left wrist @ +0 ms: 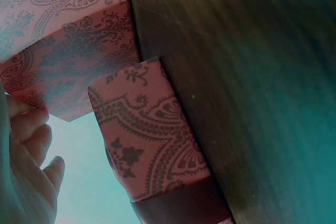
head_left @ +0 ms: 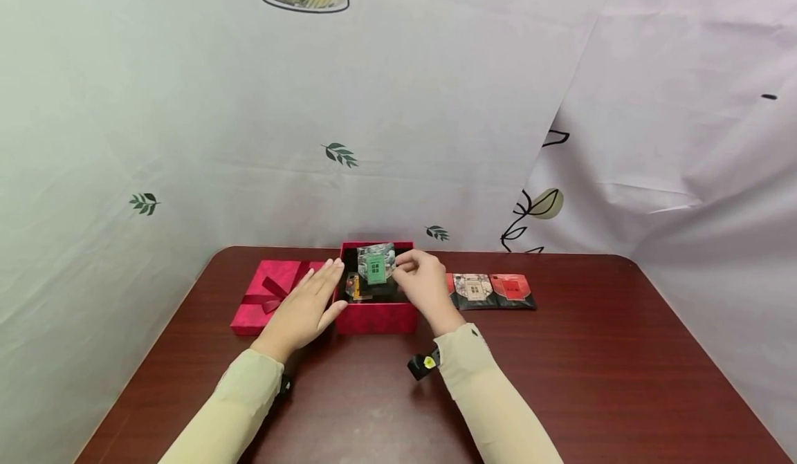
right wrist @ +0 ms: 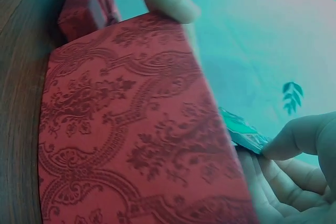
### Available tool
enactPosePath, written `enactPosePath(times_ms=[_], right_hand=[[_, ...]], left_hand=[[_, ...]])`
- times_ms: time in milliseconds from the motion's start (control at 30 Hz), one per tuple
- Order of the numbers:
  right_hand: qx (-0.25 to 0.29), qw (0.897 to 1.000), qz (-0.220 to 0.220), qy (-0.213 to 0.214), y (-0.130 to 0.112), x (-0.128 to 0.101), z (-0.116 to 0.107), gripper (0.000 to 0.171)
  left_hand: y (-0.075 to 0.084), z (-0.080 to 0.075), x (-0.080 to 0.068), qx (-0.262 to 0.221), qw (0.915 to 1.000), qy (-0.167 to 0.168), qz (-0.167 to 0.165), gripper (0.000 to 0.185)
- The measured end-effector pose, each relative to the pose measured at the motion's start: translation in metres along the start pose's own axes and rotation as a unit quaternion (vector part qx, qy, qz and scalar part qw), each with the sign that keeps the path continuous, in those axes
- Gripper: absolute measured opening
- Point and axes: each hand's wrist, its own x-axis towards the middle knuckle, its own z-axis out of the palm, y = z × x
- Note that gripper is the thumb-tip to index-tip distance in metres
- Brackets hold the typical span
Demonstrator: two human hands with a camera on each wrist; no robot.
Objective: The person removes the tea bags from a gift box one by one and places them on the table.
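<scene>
A red patterned box with a dark inside stands open near the back of the table. My right hand pinches the right edge of a flat green-labelled sachet, tilted over the box. In the right wrist view, thumb and fingers of the right hand close on that sachet just past the rim. My left hand lies with straight fingers along the box's left rim, its thumb at the front corner. Inside the box, a sachet with an orange label shows at the left.
Left of the box lies its red lid with a dark red ribbon bow, partly behind the left hand. To the right, a row of sachets includes one with a beige label and a red one. A pale printed curtain hangs behind the table.
</scene>
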Motion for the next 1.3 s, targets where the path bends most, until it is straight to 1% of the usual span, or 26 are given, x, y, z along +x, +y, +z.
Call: enactPosePath(times_ms=[133,333,500,733,900,1033,1300], right_hand=[[0.044,0.999,0.018,-0.011,0.003,-0.002,-0.010,0.015],[0.110,0.993,0.044,-0.012,0.007,-0.005,-0.027,0.011],[0.119,0.991,0.057,-0.011,0.009,-0.009,-0.045,0.011],[0.133,0.988,0.064,-0.033,0.016,-0.015,-0.070,0.012],[0.128,0.988,0.074,-0.042,0.022,-0.019,-0.086,0.012],[0.124,0.987,0.089,-0.049,0.029,-0.018,-0.098,0.013],[0.144,0.981,0.105,-0.072,0.036,-0.020,-0.122,0.017]], left_hand=[[0.000,0.000,0.000,-0.002,1.0000,-0.003,-0.004,0.070],[-0.001,0.001,0.000,-0.003,1.0000,-0.005,-0.007,0.071],[-0.001,0.001,0.000,-0.002,1.0000,-0.003,-0.006,0.071],[-0.002,0.002,-0.001,0.000,1.0000,-0.003,-0.006,0.071],[0.000,0.001,-0.001,-0.004,1.0000,-0.004,-0.007,0.071],[0.000,0.001,-0.001,-0.005,1.0000,-0.003,-0.007,0.071],[0.001,0.000,-0.001,0.000,1.0000,-0.001,-0.004,0.070]])
